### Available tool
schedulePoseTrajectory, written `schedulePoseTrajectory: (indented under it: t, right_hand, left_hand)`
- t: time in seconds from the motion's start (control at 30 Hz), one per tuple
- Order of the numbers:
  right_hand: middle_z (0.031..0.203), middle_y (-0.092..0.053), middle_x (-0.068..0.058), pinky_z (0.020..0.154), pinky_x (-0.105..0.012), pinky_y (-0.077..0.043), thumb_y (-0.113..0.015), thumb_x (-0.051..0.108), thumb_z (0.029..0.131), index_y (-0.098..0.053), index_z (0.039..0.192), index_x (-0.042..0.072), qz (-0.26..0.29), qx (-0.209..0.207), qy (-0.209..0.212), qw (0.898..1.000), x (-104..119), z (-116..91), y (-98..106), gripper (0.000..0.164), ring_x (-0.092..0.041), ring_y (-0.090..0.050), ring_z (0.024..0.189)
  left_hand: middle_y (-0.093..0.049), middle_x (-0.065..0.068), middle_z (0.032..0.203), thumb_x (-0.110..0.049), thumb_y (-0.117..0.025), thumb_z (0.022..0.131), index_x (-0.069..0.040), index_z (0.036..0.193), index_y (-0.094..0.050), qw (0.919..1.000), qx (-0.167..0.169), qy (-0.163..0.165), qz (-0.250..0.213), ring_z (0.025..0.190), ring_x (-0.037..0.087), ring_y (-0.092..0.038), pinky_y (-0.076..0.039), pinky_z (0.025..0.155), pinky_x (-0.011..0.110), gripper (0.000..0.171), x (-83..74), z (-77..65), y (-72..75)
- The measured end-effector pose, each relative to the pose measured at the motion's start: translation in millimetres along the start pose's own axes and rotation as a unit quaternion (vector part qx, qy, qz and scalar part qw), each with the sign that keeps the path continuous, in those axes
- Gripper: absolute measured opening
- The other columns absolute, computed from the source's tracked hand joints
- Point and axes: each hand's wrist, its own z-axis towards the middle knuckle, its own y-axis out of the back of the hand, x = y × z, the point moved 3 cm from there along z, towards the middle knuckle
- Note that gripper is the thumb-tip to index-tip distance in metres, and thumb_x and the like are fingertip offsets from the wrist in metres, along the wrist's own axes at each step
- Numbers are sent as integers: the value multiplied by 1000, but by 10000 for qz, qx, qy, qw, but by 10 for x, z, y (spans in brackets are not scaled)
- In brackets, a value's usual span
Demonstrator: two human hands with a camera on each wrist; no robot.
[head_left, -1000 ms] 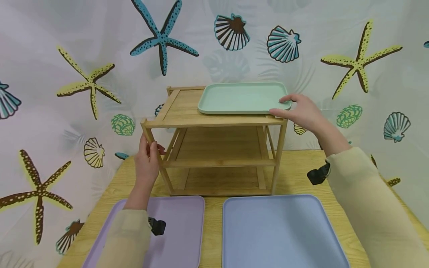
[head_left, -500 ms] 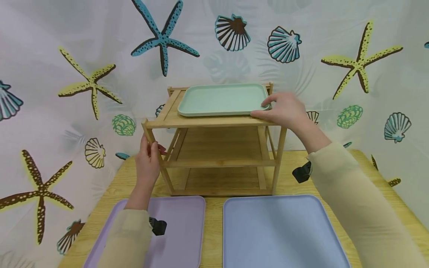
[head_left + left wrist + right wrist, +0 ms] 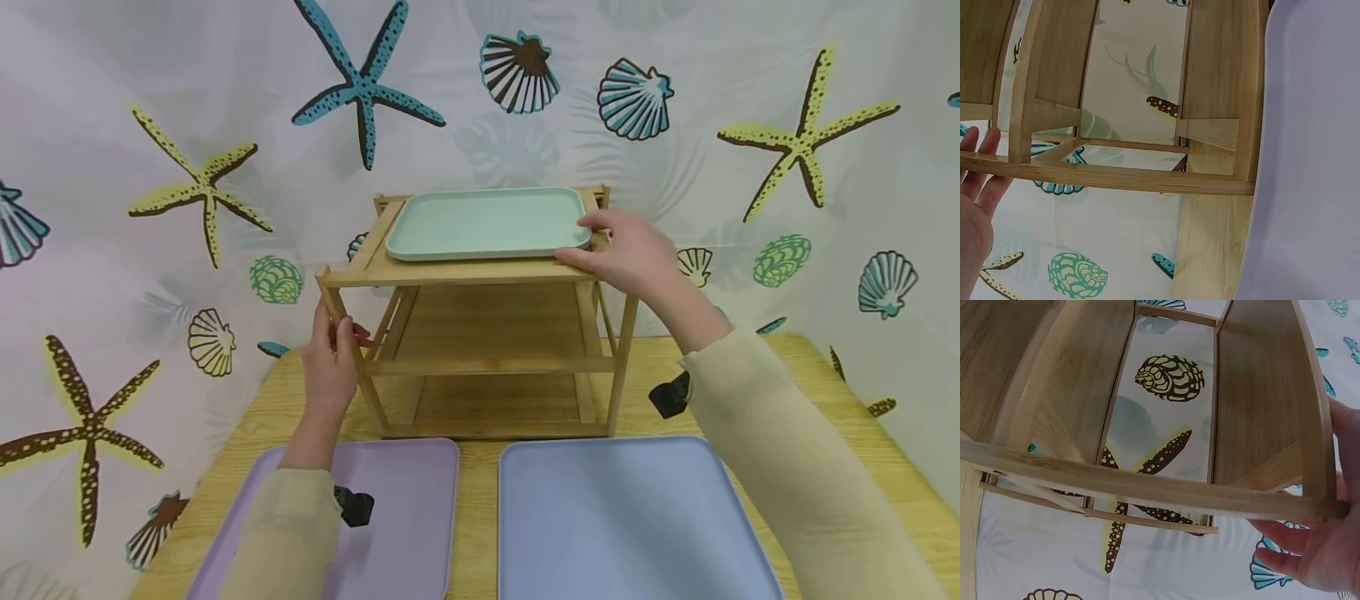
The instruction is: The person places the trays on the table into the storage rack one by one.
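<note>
A pale green tray (image 3: 487, 223) lies on the top shelf of a three-tier wooden rack (image 3: 491, 365). My right hand (image 3: 626, 250) holds the tray's right end, its thumb at the front corner and fingers at the right rim. In the right wrist view, part of that hand (image 3: 1329, 550) shows beside the rack's corner; the tray is out of sight there. My left hand (image 3: 328, 362) grips the rack's front left post, and its fingers partly pass behind the wood. The left wrist view shows these fingers (image 3: 988, 187) around the post.
On the wooden table (image 3: 476, 517), a purple tray (image 3: 397, 517) lies front left and a blue tray (image 3: 622, 517) front right, both before the rack. A white cloth (image 3: 247, 67) printed with starfish and shells hangs behind.
The green tray has slid left along the top shelf, with my right hand moving along at its right end. My left hand has stayed on the rack post.
</note>
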Motion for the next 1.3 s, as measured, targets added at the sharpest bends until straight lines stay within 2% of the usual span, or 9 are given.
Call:
schedulePoseTrajectory:
  t: [0.1, 0.2, 0.37, 0.57, 0.8, 0.97, 1.07, 1.2, 1.3]
  right_hand:
    - [143, -47, -8, 96, -50, -38, -61, 55, 89, -47, 143, 15, 659, -385, 7, 9971, -134, -113, 24, 69, -29, -44, 129]
    - [142, -48, -9, 100, -51, -35, -59, 44, 95, -49, 141, 10, 1467, -1089, 147, 9831, -335, -296, 48, 58, -29, -44, 128]
    - [131, -55, -11, 93, -35, -40, -55, 31, 100, -54, 132, 3, 2062, -1798, 221, 9616, -743, -733, 2, 43, -18, -52, 114]
    - [131, -53, -14, 83, -18, -40, -53, 22, 101, -49, 135, 2, 1878, -1192, 101, 9749, -1270, -1361, -234, 40, 1, -49, 105]
    - [134, -50, -19, 79, -19, -45, -55, 23, 101, -42, 140, -1, 1343, -50, -344, 9903, -1752, -2013, -446, 48, -29, -55, 110]
    - [133, -46, -28, 78, -44, -49, -58, 24, 99, -39, 140, -5, 1028, 440, -775, 9907, -2015, -2347, -504, 54, -44, -52, 112]
    - [132, -44, -33, 76, -53, -49, -60, 24, 98, -38, 139, -8, 858, 594, -973, 9898, -2172, -2501, -541, 57, -49, -50, 112]
    - [129, -46, -34, 76, -50, -50, -64, 25, 96, -38, 139, -9, 757, 875, -1173, 9863, -2313, -2628, -605, 61, -45, -55, 106]
    - [122, -52, -29, 73, -39, -50, -66, 24, 94, -36, 139, -9, 846, 1172, -1311, 9808, -2356, -2659, -676, 64, -33, -60, 97]
  left_hand:
    - [-66, 12, 84, -23, -37, 106, -12, 139, -42, 10000, 9, 59, -19, 74, 25, -67, -42, 59, 19, 35, 14, 3, -13]
    - [-66, 13, 83, -22, -37, 106, -12, 139, -43, 10000, -29, 39, -39, 72, 21, -67, -42, 58, 19, 34, 21, 6, -17]
    - [-66, 13, 82, -22, -37, 106, -10, 138, -43, 10000, -48, -19, -36, 70, 12, -65, -42, 58, 19, 34, 0, 8, -11]
    - [-66, 12, 82, -22, -37, 106, -11, 140, -42, 9999, -44, -88, -36, 69, 8, -64, -40, 55, 19, 36, -32, 21, -22]
    - [-65, 12, 82, -22, -37, 106, -12, 139, -43, 10000, -59, 31, -15, 69, 3, -62, -41, 58, 19, 35, -28, 7, -31]
    - [-65, 12, 83, -24, -37, 106, -14, 142, -41, 10000, -25, 63, -49, 73, 25, -65, -41, 60, 20, 37, -27, -10, -6]
    - [-65, 12, 83, -26, -36, 107, -15, 142, -41, 9999, 23, 115, -68, 72, 17, -66, -42, 62, 22, 38, -28, -2, -7]
    - [-65, 12, 84, -26, -36, 107, -15, 142, -40, 9998, 59, 186, -91, 71, 1, -62, -43, 64, 22, 38, -15, 4, -11]
    - [-65, 13, 84, -25, -36, 107, -14, 142, -41, 9998, 44, 167, -67, 71, 4, -63, -43, 63, 22, 37, 1, 8, -9]
